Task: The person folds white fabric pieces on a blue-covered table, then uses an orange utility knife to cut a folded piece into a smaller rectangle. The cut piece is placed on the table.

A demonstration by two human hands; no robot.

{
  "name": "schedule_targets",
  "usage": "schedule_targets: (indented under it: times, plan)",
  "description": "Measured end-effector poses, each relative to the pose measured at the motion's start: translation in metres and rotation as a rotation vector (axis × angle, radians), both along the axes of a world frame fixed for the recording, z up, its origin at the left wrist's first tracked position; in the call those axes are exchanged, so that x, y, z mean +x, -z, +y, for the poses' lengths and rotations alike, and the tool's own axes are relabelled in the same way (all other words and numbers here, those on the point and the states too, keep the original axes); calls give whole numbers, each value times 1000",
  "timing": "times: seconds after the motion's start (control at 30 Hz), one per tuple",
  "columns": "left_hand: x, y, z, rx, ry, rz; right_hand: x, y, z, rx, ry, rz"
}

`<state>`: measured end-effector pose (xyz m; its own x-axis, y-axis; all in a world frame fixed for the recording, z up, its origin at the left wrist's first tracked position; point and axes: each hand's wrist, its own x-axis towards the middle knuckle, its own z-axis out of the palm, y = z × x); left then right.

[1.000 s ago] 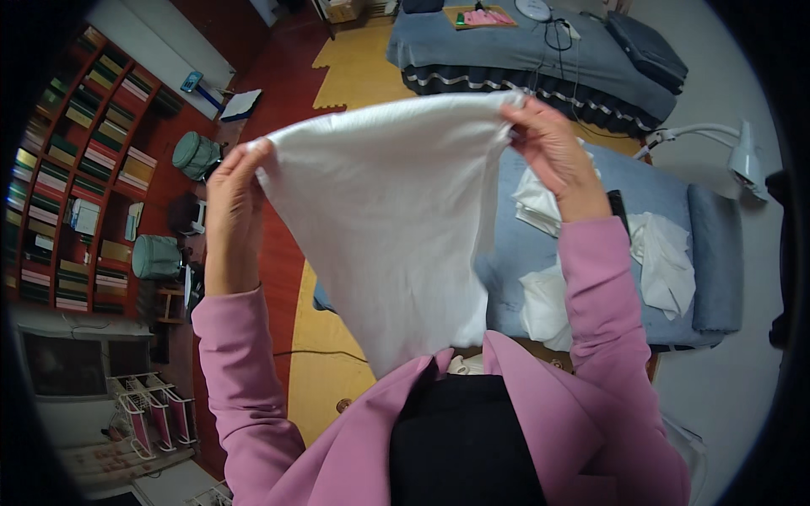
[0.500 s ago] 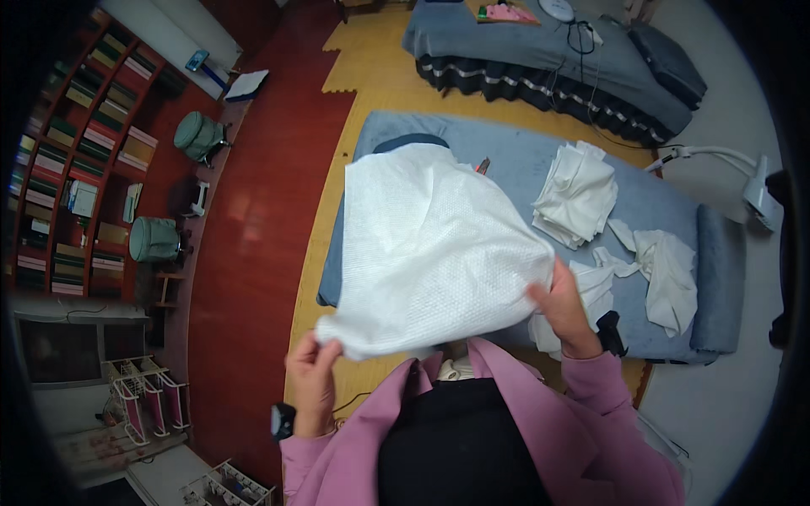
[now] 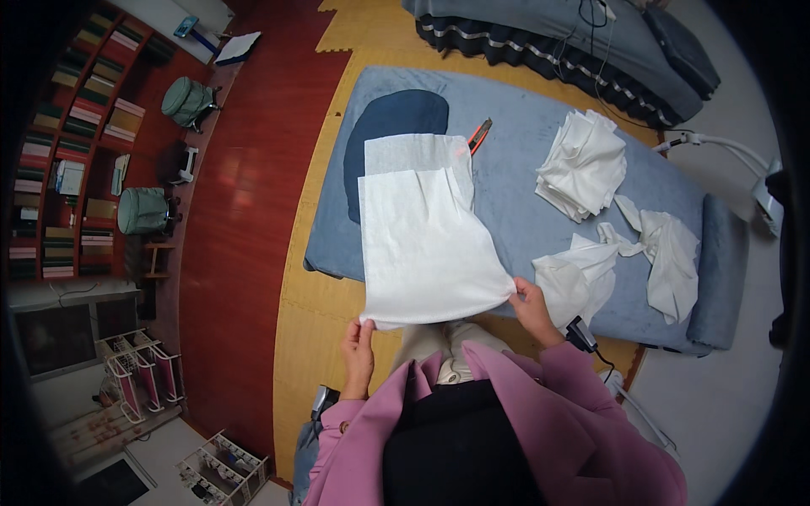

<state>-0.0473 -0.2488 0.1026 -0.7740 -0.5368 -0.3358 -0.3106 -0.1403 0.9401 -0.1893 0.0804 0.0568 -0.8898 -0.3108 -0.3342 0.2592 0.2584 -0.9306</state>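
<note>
The white cloth [image 3: 426, 253] is spread over the left part of the bed [image 3: 510, 211], its near edge drawn out past the bed's near edge. The left hand [image 3: 359, 347] pinches its near left corner and the right hand [image 3: 531, 305] its near right corner; the hands are well apart. Half a second ago the cloth was bunched and slanting between them; now it lies flatter, and more of the dark blue pad [image 3: 396, 114] beneath its far left part shows. A further white layer shows past its far edge.

Just right of that layer, toward the bed's far edge, lies a red-and-black cutter [image 3: 481, 135]. A stack of white cloths [image 3: 582, 164] sits farther right; nearer the near edge is a crumpled cloth [image 3: 578, 278], and another loose cloth [image 3: 672, 261] lies beside the blue bolster [image 3: 724, 270] at the right end.

Yellow mats [image 3: 295, 337] border the bed, with red flooring [image 3: 236, 211] to their left. Beyond that stand two green stools, the farther [image 3: 187, 101] and the nearer [image 3: 143, 211], and a bookcase [image 3: 84, 152]. A second bed [image 3: 557, 32] stands past the far edge.
</note>
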Motion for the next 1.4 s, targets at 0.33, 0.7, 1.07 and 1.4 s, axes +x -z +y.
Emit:
schedule_targets:
  times: [0.33, 0.7, 1.07, 1.4]
  plan:
    - [-99, -90, 4, -511, -245, 462, -68, -106, -64, -29, 491, 472]
    - [-157, -261, -29, 47, 116, 498, -112, -260, -37, -457, 132, 191]
    - [-192, -299, -43, 123, 245, 606, -164, -247, -35, -158, 304, 272]
    - [-199, -315, -54, 227, 467, 512, -189, -168, -131, -304, -7, 60]
